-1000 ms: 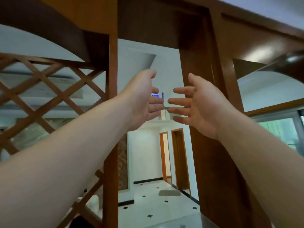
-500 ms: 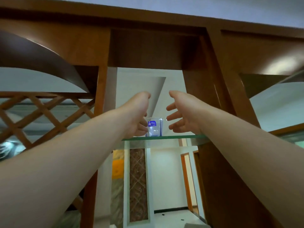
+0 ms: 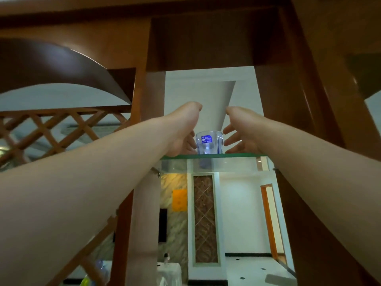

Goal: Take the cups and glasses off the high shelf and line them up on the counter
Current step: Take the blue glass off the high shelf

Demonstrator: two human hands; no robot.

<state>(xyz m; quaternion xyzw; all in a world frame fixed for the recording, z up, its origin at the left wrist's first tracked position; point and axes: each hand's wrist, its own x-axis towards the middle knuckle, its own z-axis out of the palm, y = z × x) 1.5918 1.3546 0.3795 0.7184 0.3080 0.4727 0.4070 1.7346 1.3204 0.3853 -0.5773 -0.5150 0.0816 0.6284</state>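
A short clear glass (image 3: pixel 209 142) with a blue label stands upright on a high glass shelf (image 3: pixel 243 155) set between two wooden posts. Both my arms reach up to it. My left hand (image 3: pixel 183 131) is just left of the glass with its fingers spread and relaxed, close to the glass's side; contact cannot be made out. My right hand (image 3: pixel 239 131) is just right of the glass, fingers spread toward it with a small gap. Neither hand grips the glass.
A wooden cabinet frame surrounds the shelf: a post on the left (image 3: pixel 142 120), a thick post on the right (image 3: pixel 288 120) and a beam overhead. A wooden lattice panel (image 3: pixel 57 133) fills the left side. Through the opening lies a tiled room with doorways.
The view has tilted further up and the shelf sits lower in the frame. Both hands have moved in closer around the glass, from either side.
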